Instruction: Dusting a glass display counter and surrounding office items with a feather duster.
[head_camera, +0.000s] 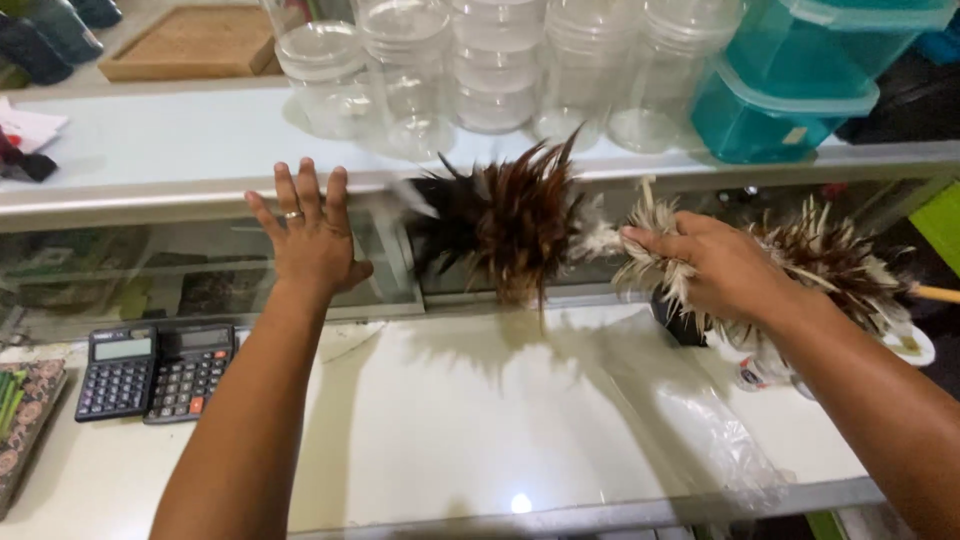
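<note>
On the top shelf stand clear plastic jars with lids, stacked in rows. They look empty inside. Beside them, on the right, are two teal plastic boxes with lids, one on top of the other. You cannot see what is in them.

The right hand is wrapped tight around a feather duster. The fingers are closed on the pale feathers near the middle. The dark brown feathers stick out past the fingers to the left, blurry, in front of the glass case just under the shelf edge. More feathers and a tan stick poke out behind the wrist.

The left hand is flat against the shelf edge, with fingers spread apart and pointing up. It holds nothing.

Two black calculators lie on the white counter.
</note>
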